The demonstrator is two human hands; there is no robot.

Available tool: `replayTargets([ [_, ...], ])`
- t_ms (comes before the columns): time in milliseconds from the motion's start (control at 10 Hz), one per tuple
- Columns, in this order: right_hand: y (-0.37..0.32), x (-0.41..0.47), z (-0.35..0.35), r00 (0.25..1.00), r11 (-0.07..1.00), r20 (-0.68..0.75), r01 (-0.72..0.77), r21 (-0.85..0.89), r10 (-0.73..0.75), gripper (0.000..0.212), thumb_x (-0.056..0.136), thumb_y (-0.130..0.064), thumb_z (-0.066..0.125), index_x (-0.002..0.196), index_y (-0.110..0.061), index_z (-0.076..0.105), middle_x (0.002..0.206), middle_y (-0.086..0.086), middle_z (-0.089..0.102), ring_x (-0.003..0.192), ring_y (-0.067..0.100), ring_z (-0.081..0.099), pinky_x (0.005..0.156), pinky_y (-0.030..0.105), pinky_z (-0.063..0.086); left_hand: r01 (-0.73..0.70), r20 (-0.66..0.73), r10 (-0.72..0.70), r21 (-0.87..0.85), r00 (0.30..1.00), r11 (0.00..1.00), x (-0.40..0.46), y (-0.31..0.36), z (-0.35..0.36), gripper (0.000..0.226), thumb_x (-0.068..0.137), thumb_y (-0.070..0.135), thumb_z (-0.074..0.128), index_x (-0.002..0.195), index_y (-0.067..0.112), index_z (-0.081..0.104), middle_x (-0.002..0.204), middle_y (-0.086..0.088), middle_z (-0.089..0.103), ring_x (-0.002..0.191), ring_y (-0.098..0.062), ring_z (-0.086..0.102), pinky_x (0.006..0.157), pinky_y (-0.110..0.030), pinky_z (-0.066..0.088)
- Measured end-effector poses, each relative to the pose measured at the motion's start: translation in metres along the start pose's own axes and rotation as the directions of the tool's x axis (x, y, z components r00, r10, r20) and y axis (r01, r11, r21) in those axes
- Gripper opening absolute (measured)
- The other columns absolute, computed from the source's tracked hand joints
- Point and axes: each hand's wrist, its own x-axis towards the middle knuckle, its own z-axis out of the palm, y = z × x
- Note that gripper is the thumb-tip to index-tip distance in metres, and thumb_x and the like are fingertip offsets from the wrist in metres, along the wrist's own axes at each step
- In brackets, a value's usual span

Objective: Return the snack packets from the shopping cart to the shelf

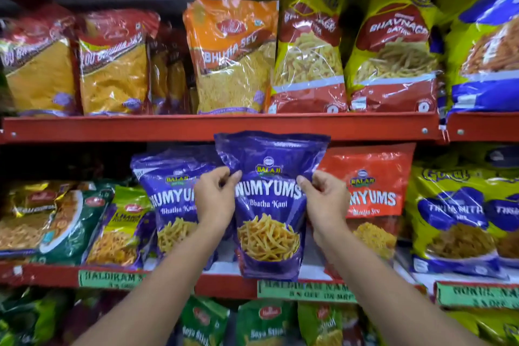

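1. Middle shelf: red, stocked along its length; a gap sits between a purple Numyums packet already standing and a red Numyums packet. Judged the target slot.
2. Held purple packet: upright in front of that gap, its bottom edge over the shelf lip. Not yet seated or released.
3. Left hand: pinching the packet's left upper edge, thumb in front.
4. Right hand: pinching the right upper edge likewise.
5. Progress: this packet nearly placed; push back and let go remain. The cart is out of view, so I cannot tell how many packets are left.
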Motion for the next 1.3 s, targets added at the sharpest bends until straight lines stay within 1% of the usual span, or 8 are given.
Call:
replayTargets([
  [200, 0.026, 0.0, 0.031, 0.98, 0.99, -0.181, -0.098, -0.101, 0.079, 0.047, 0.084, -0.018, 0.065, 0.052, -0.019, 0.031, 0.047, -0.006, 0.032, 0.054, 0.016, 0.031, 0.059, 0.035, 0.032, 0.099, -0.082, -0.098, 0.013, 0.992, 0.995, 0.003, -0.03, 0.036, 0.023, 0.086, 0.02, 0.063, 0.077, 0.0, 0.065, 0.073, -0.029, 0.066, 0.061, -0.037, 0.055, 0.061, -0.036, 0.039],
  [300, 0.043, 0.002, 0.036, 0.973, 0.983, -0.17, -0.17, -0.063, 0.157, 0.01, 0.086, -0.023, 0.065, 0.079, -0.017, 0.07, 0.076, -0.001, 0.069, 0.076, 0.021, 0.058, 0.077, 0.035, 0.046, 0.144, -0.064, -0.144, -0.007, 0.987, 0.99, 0.002, -0.046, 0.045, 0.025, 0.087, 0.022, 0.061, 0.09, -0.003, 0.066, 0.088, -0.027, 0.07, 0.081, -0.039, 0.064, 0.067, -0.031, 0.039],
  [400, 0.06, -0.005, 0.038, 0.949, 0.95, -0.054, -0.308, 0.05, 0.311, 0.036, 0.088, -0.042, 0.057, 0.109, -0.014, 0.067, 0.103, 0.007, 0.073, 0.096, 0.025, 0.066, 0.087, 0.037, 0.049, 0.222, -0.018, -0.222, -0.036, 0.975, 0.974, -0.01, -0.053, 0.048, 0.039, 0.092, 0.034, 0.05, 0.111, 0.002, 0.062, 0.103, -0.019, 0.07, 0.099, -0.033, 0.062, 0.079, -0.033, 0.042],
  [500, 0.075, -0.02, 0.037, 0.886, 0.89, 0.101, -0.456, 0.021, 0.452, 0.057, 0.085, -0.063, 0.046, 0.118, -0.02, 0.062, 0.111, 0.003, 0.07, 0.103, 0.025, 0.063, 0.093, 0.038, 0.048, 0.346, 0.136, -0.34, -0.023, 0.931, 0.938, -0.031, -0.061, 0.05, 0.049, 0.092, 0.049, 0.037, 0.101, 0.007, 0.061, 0.085, -0.009, 0.065, 0.093, -0.031, 0.061, 0.08, -0.038, 0.042],
  [600, 0.081, -0.034, 0.032, 0.843, 0.861, 0.192, -0.508, -0.027, 0.503, 0.077, 0.077, -0.072, 0.041, 0.133, -0.02, 0.05, 0.128, 0.004, 0.062, 0.117, 0.026, 0.057, 0.098, 0.037, 0.044, 0.469, 0.274, -0.444, -0.027, 0.853, 0.883, -0.055, -0.068, 0.05, 0.052, 0.091, 0.054, 0.034, 0.116, 0.013, 0.056, 0.111, -0.003, 0.062, 0.107, -0.023, 0.054, 0.085, -0.032, 0.035],
  [900, 0.066, -0.05, 0.008, 0.804, 0.859, 0.318, -0.504, -0.087, 0.503, 0.057, 0.067, -0.078, 0.049, 0.1, -0.034, 0.063, 0.116, -0.007, 0.069, 0.106, 0.015, 0.064, 0.101, 0.045, 0.048, 0.48, 0.295, -0.45, -0.037, 0.843, 0.876, -0.082, -0.056, 0.032, 0.048, 0.092, 0.05, 0.036, 0.125, 0.018, 0.051, 0.12, 0.0, 0.06, 0.115, -0.022, 0.053, 0.089, -0.028, 0.035],
  [1100, 0.042, -0.065, -0.005, 0.889, 0.927, 0.272, -0.327, -0.185, 0.368, 0.048, 0.086, -0.061, 0.044, 0.119, -0.028, 0.058, 0.117, -0.008, 0.065, 0.111, 0.017, 0.061, 0.1, 0.039, 0.046, 0.5, 0.295, -0.473, -0.02, 0.83, 0.866, -0.092, -0.033, 0.021, 0.063, 0.09, 0.054, 0.035, 0.142, 0.018, 0.03, 0.146, -0.006, 0.043, 0.133, -0.027, 0.04, 0.108, -0.04, 0.032],
  [1300, -0.003, -0.085, -0.036, 0.963, 0.841, 0.23, 0.241, -0.484, -0.143, 0.061, 0.095, -0.052, 0.035, 0.148, -0.024, 0.026, 0.156, -0.005, 0.03, 0.145, 0.01, 0.023, 0.113, 0.028, 0.024, 0.156, 0.248, -0.151, -0.002, 0.957, 0.988, -0.104, 0.018, 0.009, 0.071, 0.091, 0.053, 0.035, 0.148, 0.021, 0.007, 0.16, 0.002, 0.011, 0.147, -0.011, 0.007, 0.121, -0.033, 0.011],
])
